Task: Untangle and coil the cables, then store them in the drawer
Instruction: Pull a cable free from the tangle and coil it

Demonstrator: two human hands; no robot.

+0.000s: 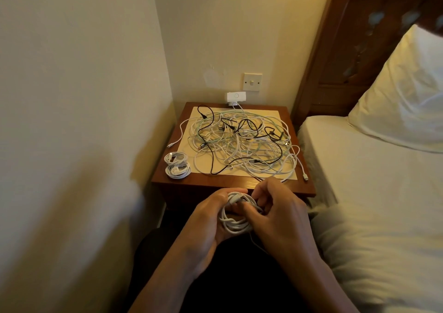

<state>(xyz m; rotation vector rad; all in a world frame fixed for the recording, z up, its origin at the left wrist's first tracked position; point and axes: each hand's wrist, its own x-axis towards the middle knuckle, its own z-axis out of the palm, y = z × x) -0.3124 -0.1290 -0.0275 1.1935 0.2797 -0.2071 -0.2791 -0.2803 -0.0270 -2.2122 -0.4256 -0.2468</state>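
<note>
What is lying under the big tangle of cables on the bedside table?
A cream mat lies under the tangle of cables, on the wooden bedside table. Only the mat's edges and patches between the cables show; anything small beneath the pile would be hidden.

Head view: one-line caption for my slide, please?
Both hands wind a white cable beside two finished coils and a tangled pile on the nightstand.

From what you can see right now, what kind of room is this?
Most likely a bedroom. A bed with a white pillow and a carved wooden headboard stands on the right, and a small wooden bedside table sits in the corner beside it.
</note>
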